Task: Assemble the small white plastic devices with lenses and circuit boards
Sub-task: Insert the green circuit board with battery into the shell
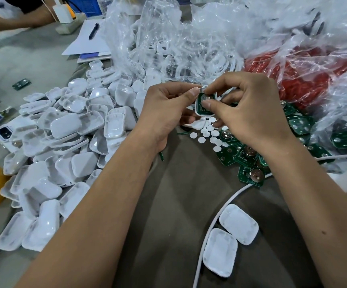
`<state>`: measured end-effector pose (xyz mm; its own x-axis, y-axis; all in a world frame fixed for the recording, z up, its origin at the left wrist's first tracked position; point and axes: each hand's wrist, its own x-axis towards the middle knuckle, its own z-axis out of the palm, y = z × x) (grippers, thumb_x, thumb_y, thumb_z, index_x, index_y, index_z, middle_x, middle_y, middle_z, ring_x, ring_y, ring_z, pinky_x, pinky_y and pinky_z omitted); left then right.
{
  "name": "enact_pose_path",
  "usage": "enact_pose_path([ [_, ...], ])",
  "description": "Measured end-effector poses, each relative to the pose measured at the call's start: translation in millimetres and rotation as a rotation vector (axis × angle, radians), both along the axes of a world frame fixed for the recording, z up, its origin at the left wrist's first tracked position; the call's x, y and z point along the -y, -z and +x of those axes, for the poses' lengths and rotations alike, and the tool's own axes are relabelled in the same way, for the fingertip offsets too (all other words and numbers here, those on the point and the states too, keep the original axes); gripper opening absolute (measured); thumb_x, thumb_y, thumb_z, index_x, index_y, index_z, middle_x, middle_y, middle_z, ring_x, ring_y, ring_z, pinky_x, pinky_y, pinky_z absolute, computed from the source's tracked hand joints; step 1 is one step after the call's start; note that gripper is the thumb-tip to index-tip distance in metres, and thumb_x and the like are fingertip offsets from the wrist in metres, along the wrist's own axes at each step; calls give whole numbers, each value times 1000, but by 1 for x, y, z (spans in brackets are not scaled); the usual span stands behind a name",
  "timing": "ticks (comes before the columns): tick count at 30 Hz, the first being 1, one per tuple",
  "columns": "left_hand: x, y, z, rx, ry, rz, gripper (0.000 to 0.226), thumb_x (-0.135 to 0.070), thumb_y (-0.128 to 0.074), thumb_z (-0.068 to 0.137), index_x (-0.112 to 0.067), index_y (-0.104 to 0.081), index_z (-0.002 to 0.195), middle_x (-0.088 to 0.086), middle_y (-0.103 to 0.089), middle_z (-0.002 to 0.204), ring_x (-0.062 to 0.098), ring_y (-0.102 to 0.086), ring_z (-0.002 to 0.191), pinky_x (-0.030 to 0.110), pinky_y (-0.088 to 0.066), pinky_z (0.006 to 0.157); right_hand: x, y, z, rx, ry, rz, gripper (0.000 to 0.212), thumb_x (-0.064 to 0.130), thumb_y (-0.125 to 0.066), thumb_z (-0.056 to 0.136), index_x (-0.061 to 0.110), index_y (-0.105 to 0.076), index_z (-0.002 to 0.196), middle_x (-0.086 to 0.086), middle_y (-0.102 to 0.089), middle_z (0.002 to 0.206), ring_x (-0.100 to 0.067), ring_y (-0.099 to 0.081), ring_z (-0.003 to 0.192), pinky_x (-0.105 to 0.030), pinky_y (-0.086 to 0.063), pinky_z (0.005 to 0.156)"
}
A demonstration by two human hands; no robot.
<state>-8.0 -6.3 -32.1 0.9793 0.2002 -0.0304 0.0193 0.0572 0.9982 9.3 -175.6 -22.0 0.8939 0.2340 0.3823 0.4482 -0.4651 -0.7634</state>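
Left hand [168, 109] pinches the rim of a small white shell [204, 104], thumb on its upper edge, steadying it so the open side faces up. Right hand [245, 113] closes on the same piece from the other side; its thumb and forefinger press a green circuit board [202, 102] down into the shell, likely seating it (fit not yet confirmable, fingers hide the edges). Both hands hold the piece raised just above the surface. Directly beneath the hands: a scatter of white lens discs [207, 133], kept within easy reach. Below and right of the right hand: loose green boards [249, 161] with coin cells, the next supply. Left of the left hand: a large heap of white shell halves [68, 129]. Near the right forearm, two closed white units [229, 239] beside a white cable [212, 223], probably finished ones set apart. Beyond the hands: crumpled clear plastic bags [189, 38], one holding red parts [289, 73].
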Motion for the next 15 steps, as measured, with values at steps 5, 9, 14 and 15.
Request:
enact_pose_path([
  [5, 0, -2, -1, 5, 12, -1, 9, -9, -67, 97, -7, -76, 100, 4, -73, 76, 15, -62, 52, 22, -47, 51, 0, 0, -1, -12, -15, 20, 12, 17, -85, 87, 19, -78, 97, -9, -73, 68, -11, -70, 49, -23, -56, 47],
  [9, 0, -3, -1, -6, 27, -29, 11, -9, -65, 99, -8, -76, 100, 1, -72, 70, 14, -61, 52, 20, -43, 49, -2, 0, -3, 8, -12, 17, 11, 17, -85, 87, 18, -77, 96, -10, -73, 68, -11, -70, 49, -20, -52, 45],
  [14, 0, -4, -1, -24, 44, -108, 12, -8, -64, 99, -8, -75, 96, 2, -71, 70, 14, -59, 52, 18, -37, 45, -1, -2, -3, 29, -15, 26, 10, 16, -84, 87, 16, -77, 94, -8, -73, 66, -6, -70, 50, -24, -57, 49],
  [15, 0, -3, -1, -26, 47, -119, 12, -8, -64, 99, -7, -75, 96, 2, -71, 70, 14, -59, 52, 18, -36, 45, -1, -2, -3, 27, -18, 30, 10, 15, -84, 87, 16, -77, 94, -8, -73, 65, -6, -70, 50, -27, -59, 51],
])
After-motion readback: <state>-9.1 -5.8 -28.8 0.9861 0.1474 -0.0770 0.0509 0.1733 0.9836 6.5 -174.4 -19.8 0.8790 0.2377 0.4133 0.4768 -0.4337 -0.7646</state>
